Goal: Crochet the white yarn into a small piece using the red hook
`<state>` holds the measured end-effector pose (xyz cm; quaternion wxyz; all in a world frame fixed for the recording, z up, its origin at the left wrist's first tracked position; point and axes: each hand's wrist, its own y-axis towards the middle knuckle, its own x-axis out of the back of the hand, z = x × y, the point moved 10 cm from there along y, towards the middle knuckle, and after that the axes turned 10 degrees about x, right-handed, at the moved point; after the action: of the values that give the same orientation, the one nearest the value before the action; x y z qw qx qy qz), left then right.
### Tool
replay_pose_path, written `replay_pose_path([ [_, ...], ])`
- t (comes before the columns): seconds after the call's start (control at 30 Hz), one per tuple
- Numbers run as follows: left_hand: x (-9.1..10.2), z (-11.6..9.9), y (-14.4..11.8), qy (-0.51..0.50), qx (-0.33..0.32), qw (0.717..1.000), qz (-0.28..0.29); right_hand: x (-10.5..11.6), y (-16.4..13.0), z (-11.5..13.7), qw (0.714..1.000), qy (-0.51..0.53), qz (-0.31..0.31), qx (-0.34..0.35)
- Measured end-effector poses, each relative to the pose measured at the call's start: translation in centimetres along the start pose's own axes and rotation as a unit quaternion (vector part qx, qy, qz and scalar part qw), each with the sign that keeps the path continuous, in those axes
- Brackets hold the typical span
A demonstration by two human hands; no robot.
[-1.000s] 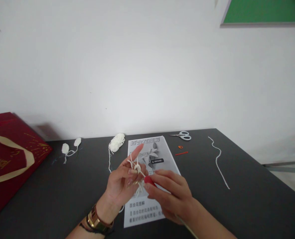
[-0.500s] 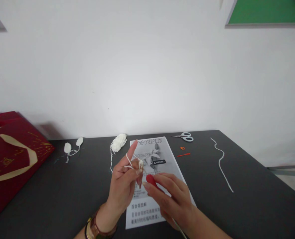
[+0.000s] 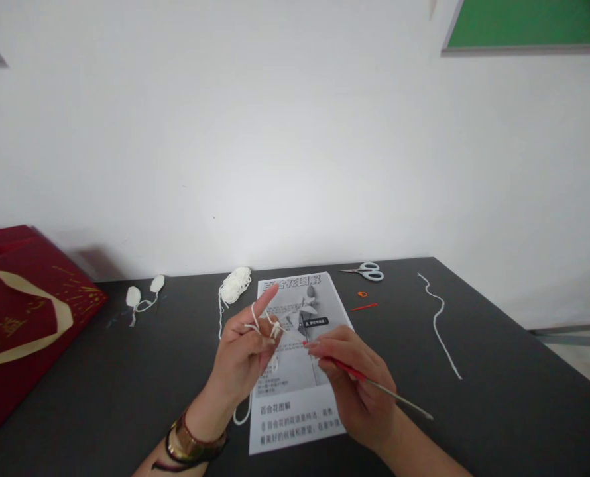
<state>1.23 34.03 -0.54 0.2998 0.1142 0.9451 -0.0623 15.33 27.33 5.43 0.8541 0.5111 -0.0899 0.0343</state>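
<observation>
My left hand [image 3: 242,354] pinches a small piece of white crocheted yarn [image 3: 275,329] between thumb and fingers, with its index finger raised and a strand looped round it. In my right hand [image 3: 359,384] is a crochet hook [image 3: 352,371] with a red grip, its metal shaft slanting back to the lower right. The hook's front tip points at the white yarn; whether it sits in a loop is too fine to tell. Both hands are above a printed pattern sheet [image 3: 295,424]. A yarn tail [image 3: 244,421] hangs below my left hand.
A ball of white yarn [image 3: 236,285] lies behind my left hand. Farther left are two white crocheted pieces [image 3: 146,298] and a dark red bag [image 3: 21,298]. Scissors [image 3: 369,271], an orange stitch marker [image 3: 362,294], a red needle [image 3: 364,307] and a loose white strand [image 3: 439,318] lie right.
My right hand has turned and shifted slightly right and up, so the hook lies flatter and its rear shaft shows. My left hand still holds the yarn, and the view has shifted slightly.
</observation>
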Motion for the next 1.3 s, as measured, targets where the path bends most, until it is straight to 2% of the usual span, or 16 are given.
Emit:
replay_pose_path([
  [0.13,-0.5,0.2,0.2,-0.045,0.030,0.998,0.024,0.7,-0.1,-1.2,0.997,0.054,-0.028,-0.050],
  [0.3,-0.2,0.9,0.1,-0.070,0.081,0.994,0.022,1.2,-0.1,-2.4,0.983,0.128,-0.069,-0.110],
  [0.47,-0.3,1.4,0.2,-0.092,0.111,0.989,0.022,1.2,-0.4,-3.8,0.963,0.195,-0.089,-0.166],
  [0.7,-1.2,1.7,0.1,-0.101,0.129,0.985,0.057,1.2,-1.3,-5.7,0.923,0.279,-0.136,-0.227],
  [0.9,-1.2,1.9,0.0,-0.073,0.130,0.986,0.074,0.7,-1.7,-7.0,0.872,0.347,-0.182,-0.292],
  [1.0,-1.2,1.9,0.1,-0.036,0.105,0.991,0.076,-0.4,-2.6,-8.0,0.827,0.391,-0.205,-0.348],
  [1.17,-0.7,1.3,0.2,0.001,0.049,0.998,0.045,-2.7,-4.4,-9.5,0.748,0.443,-0.222,-0.442],
  [1.3,-0.5,0.6,0.1,0.053,0.008,0.998,0.040,-2.8,-4.6,-9.8,0.741,0.445,-0.232,-0.447],
])
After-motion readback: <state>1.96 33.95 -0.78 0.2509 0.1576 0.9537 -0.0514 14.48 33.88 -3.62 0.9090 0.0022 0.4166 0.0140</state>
